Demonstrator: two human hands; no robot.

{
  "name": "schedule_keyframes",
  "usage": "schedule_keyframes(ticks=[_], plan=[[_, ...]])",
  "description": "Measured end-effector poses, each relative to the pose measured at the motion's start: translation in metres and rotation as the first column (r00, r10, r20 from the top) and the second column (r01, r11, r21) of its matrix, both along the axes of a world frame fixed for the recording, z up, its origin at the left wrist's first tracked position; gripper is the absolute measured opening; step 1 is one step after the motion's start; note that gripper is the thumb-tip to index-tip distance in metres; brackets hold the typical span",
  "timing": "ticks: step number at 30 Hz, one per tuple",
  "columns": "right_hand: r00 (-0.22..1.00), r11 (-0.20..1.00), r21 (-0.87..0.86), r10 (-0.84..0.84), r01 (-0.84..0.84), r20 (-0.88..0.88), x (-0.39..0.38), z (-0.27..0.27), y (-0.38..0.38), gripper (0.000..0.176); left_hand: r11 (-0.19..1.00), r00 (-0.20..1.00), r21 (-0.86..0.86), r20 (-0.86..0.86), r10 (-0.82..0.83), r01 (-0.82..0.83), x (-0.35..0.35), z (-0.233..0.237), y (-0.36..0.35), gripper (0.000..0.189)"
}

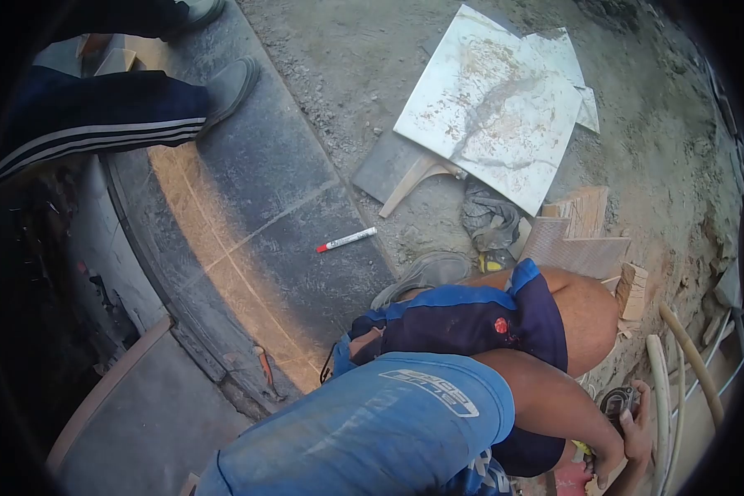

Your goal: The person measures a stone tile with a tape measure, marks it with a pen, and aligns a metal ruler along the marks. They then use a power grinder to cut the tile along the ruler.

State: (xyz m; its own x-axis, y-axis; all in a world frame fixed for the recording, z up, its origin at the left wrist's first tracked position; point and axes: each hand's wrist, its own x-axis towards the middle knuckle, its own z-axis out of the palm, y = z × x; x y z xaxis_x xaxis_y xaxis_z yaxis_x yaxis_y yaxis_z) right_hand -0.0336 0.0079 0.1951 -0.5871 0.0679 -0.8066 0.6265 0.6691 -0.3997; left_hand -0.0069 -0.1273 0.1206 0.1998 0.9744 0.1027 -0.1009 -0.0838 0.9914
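My left arm, in a blue sleeve, reaches to the lower right, where my left hand (609, 463) bends downward beside the other wrist. Its fingers are mostly hidden, so what it holds, if anything, cannot be told. My right hand (639, 426) comes up from the bottom edge, closed with thumb and fingers around a small dark case (616, 403) with a grey part. Its exact kind does not show. Just below the hands sits a red object (572, 478), partly cut off by the frame edge.
A red-capped marker (347, 240) lies on dark tiles (281, 207). Broken white tile (496, 107) rests on dirt, near wood offcuts (583, 211). An orange-handled tool (264, 364) lies by the curved edge. Another person's shoe (231, 87) stands upper left. Pipes (660, 397) are right.
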Motion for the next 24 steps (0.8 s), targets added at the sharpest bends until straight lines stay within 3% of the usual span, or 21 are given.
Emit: schedule_keyframes(ticks=[1,3,5,7,9,10,11,12,13,15,17,18,19,20,21,23,24], plan=[[1.000,1.000,0.007,0.017,-0.017,0.010,-0.002,-0.006,-0.001,0.078,1.000,1.000,-0.002,0.003,0.012,-0.012,-0.001,-0.002,0.001,0.032],[0.979,0.999,-0.051,0.007,0.003,0.201,-0.005,-0.015,-0.001,0.082,1.000,1.000,-0.001,0.003,0.021,-0.021,-0.002,-0.005,0.003,0.032],[0.975,0.997,-0.074,-0.015,0.032,0.222,-0.011,-0.014,-0.019,0.081,1.000,1.000,-0.020,-0.005,0.016,-0.016,0.000,-0.007,0.002,0.031],[0.981,0.983,-0.067,-0.177,0.171,-0.085,-0.022,0.002,-0.042,0.080,0.998,0.998,-0.040,0.050,0.045,-0.044,0.000,-0.006,0.015,0.031],[0.832,0.927,-0.336,-0.314,0.165,-0.458,-0.025,0.011,-0.015,0.072,0.990,0.951,-0.044,0.277,0.138,-0.131,-0.014,0.000,0.036,0.032],[0.677,0.775,-0.574,-0.572,0.263,-0.463,-0.012,0.012,0.056,0.069,0.980,0.865,-0.059,0.462,0.196,-0.191,-0.022,0.004,0.043,0.032],[0.667,0.582,-0.810,-0.634,0.077,-0.392,-0.026,0.020,0.062,0.066,0.966,0.774,-0.063,0.586,0.239,-0.251,-0.032,0.007,0.040,0.032],[0.575,0.511,-0.860,-0.701,-0.008,-0.422,-0.030,0.032,0.067,0.067,0.944,0.702,-0.071,0.652,0.289,-0.323,-0.043,0.007,0.036,0.033],[0.460,0.412,-0.911,-0.801,-0.040,-0.382,-0.035,0.039,0.059,0.069,0.939,0.719,-0.087,0.621,0.311,-0.331,-0.057,0.009,0.022,0.033],[0.551,0.249,-0.924,-0.746,-0.291,-0.375,-0.056,0.038,0.049,0.071,0.840,0.531,-0.062,0.749,0.396,-0.538,-0.097,0.016,-0.025,0.042],[0.687,0.169,-0.973,-0.688,-0.159,-0.232,-0.076,0.010,0.062,0.067,0.775,0.415,-0.127,0.785,0.461,-0.619,-0.117,0.022,-0.048,0.047],[0.645,0.143,-0.969,-0.725,-0.203,-0.242,-0.081,-0.003,0.012,0.064,0.689,0.397,-0.193,0.696,0.598,-0.699,-0.125,0.034,-0.079,0.052],[0.726,0.138,-0.975,-0.651,-0.175,-0.222,-0.089,-0.012,-0.023,0.060,0.591,0.365,-0.234,0.598,0.714,-0.772,-0.130,0.046,-0.101,0.056],[0.726,0.124,-0.987,-0.669,-0.103,-0.160,-0.095,-0.025,-0.042,0.056,0.330,0.258,-0.135,0.383,0.887,-0.934,-0.132,0.027,-0.086,0.057],[0.735,0.162,-0.985,-0.660,-0.065,-0.157,-0.102,-0.032,-0.057,0.051,0.062,0.070,0.046,0.187,0.980,-0.997,-0.137,0.003,-0.071,0.058],[0.675,0.164,-0.976,-0.706,-0.143,-0.217,-0.123,-0.041,-0.042,0.047,0.104,0.104,0.116,-0.009,0.995,-0.988,-0.153,0.025,-0.140,0.061],[0.622,0.112,-0.982,-0.762,-0.151,-0.183,-0.136,-0.039,-0.033,0.046,0.066,0.068,0.096,0.015,0.998,-0.993,-0.158,0.028,-0.171,0.061]])
